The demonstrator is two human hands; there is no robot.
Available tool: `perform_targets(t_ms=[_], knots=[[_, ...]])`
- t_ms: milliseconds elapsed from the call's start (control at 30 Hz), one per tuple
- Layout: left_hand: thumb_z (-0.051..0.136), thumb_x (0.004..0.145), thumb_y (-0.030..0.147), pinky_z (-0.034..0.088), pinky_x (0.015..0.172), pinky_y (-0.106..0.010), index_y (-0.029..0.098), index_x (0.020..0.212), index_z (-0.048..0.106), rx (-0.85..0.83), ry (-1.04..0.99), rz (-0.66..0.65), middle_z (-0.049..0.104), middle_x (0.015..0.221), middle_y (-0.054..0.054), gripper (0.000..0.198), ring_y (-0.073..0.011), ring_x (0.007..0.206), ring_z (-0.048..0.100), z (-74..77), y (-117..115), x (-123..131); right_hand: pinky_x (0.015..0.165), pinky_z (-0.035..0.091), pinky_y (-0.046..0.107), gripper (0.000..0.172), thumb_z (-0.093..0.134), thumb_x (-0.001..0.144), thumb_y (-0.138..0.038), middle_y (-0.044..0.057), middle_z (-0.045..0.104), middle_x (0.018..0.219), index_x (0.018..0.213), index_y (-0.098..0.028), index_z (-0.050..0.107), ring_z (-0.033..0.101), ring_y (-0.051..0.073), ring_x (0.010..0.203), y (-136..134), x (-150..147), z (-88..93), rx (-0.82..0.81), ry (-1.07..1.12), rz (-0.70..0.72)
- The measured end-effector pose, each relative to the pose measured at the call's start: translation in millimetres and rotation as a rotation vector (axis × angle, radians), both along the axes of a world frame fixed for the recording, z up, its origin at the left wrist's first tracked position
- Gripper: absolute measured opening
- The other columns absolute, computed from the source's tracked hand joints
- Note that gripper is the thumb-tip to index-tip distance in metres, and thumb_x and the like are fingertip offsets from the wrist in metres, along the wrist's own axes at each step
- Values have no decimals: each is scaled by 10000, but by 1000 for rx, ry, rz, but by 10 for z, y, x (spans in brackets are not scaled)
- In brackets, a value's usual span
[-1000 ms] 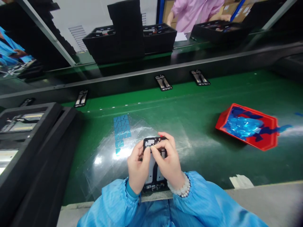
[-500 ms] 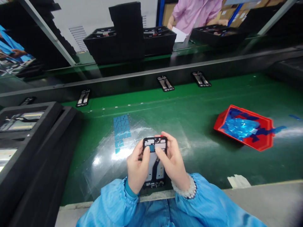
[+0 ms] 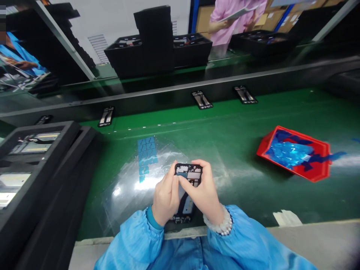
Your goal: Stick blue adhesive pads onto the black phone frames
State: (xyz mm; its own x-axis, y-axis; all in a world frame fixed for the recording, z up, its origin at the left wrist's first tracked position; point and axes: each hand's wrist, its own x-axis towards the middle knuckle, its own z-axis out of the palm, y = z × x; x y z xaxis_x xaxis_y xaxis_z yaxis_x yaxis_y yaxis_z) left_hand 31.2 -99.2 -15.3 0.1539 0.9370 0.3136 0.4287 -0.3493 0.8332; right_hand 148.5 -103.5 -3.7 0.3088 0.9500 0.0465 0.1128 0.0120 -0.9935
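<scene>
An opened phone body (image 3: pixel 188 202), with a black frame, grey plates and a dark ribbon cable, is held upright between my hands near the table's front edge. My left hand (image 3: pixel 166 197) grips its left side, thumb over the front. From the right, my right hand (image 3: pixel 203 191) wraps the edge, its thumb reaching across to the upper left. Both thumb tips meet beside a small blue film piece (image 3: pixel 182 174) on the phone's upper part. Left of my hands lies a sheet of blue stickers (image 3: pixel 146 153) on clear film (image 3: pixel 123 198).
A red bin (image 3: pixel 316 174) with crumpled blue film stands at right. Black foam trays (image 3: pixel 67 140) holding phone parts are stacked at left. Several phone bodies (image 3: pixel 201 100) lie along the back ledge. Beyond it, a person in pink (image 3: pixel 239 18) holds papers near black boxes (image 3: pixel 157 52).
My right thumb has shifted left across the phone to meet my left thumb. My left fingers are drawn closer together. The person in pink has lifted the papers.
</scene>
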Motion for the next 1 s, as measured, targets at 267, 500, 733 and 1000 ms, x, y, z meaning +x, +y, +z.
perform_targets(t_ms=[267,500,733,1000], knots=[[395,892,124,388,1037,-332,181,1437,208,-8,18,-230,378,1439,-88,579,-220,1289,407,-15,-48,-50,541,454,241,354,677,640,-292,-69,515,686,869,-236,413,536,120,594,45,116,113,-135,213,59],[448,881,175,450,974,-347,192,1394,331,-188,-87,-153,512,1344,-75,527,-227,1170,541,-9,-17,-26,648,476,267,325,598,729,-296,-20,536,831,1002,-236,433,561,143,743,12,195,0,-80,180,162],[482,850,156,455,973,-398,186,1380,357,-202,-88,-185,570,1278,-82,546,-260,1153,553,53,-23,-13,566,470,248,313,644,646,-272,-55,516,696,864,-217,426,532,120,612,77,202,80,-149,77,123],[451,863,190,526,844,-311,133,1394,328,-400,-172,-201,615,1212,-97,548,-193,939,653,25,17,-30,689,501,323,245,538,765,-221,32,545,885,996,-191,462,570,169,791,40,259,-36,53,-183,116]])
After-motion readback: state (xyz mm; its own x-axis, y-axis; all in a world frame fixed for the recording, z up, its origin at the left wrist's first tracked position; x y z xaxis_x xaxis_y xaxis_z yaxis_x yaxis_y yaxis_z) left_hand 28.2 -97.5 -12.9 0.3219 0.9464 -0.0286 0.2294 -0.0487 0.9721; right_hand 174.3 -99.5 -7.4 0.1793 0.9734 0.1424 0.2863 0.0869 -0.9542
